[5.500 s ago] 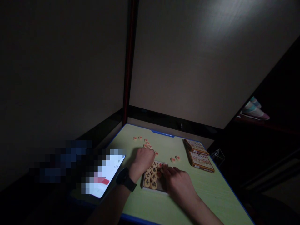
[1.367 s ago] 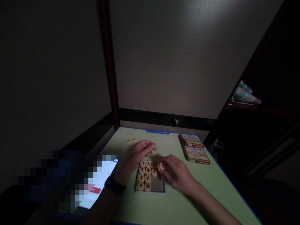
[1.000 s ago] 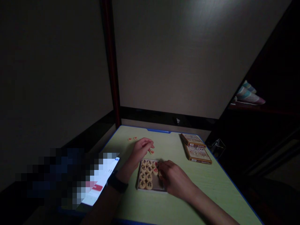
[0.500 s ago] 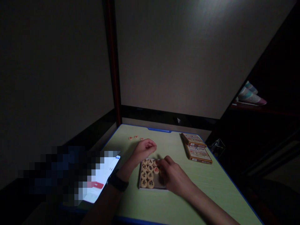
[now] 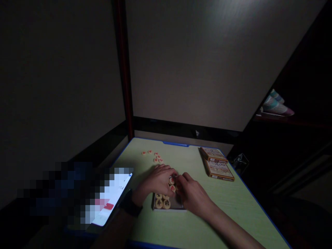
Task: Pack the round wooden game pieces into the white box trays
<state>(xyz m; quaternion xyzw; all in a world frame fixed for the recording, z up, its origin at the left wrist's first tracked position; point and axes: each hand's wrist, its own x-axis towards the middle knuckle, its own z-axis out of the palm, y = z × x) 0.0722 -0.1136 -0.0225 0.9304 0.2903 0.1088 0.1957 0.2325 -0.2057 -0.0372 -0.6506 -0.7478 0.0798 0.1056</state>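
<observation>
As dim light falls across a pale-green rectangular desk with blue edging [image 5: 225, 214], a person bends both hands over a shallow, pale-rimmed box [image 5: 169, 210] of round, cream-coloured game pieces. The left hand [image 5: 160, 180], above a black wristwatch [image 5: 131, 204], reaches over the box at 10 o'clock, thumb and fingers curved apart about two cream discs with red characters [image 5: 172, 188], which lie in the box toward 12 o'clock. The right hand [image 5: 193, 192] is at 3 o'clock, fingertips bunched narrow just beside the same discs; in this gloom, one cannot tell whether either hand grips a piece. Cream discs with black characters [image 5: 166, 203] sit toward 7 o'clock in the box, others partly hidden under the left palm. Outside the box, at 11 o'clock, six loose red-marked discs [image 5: 156, 153] are scattered on the desk. Two flat, orange-edged printed boxes [image 5: 220, 169] lie at 2 o'clock, one overlapping the other, while a flat device with a glowing white screen [image 5: 118, 193], partly blurred, lies at 9 o'clock beyond the left wrist.
</observation>
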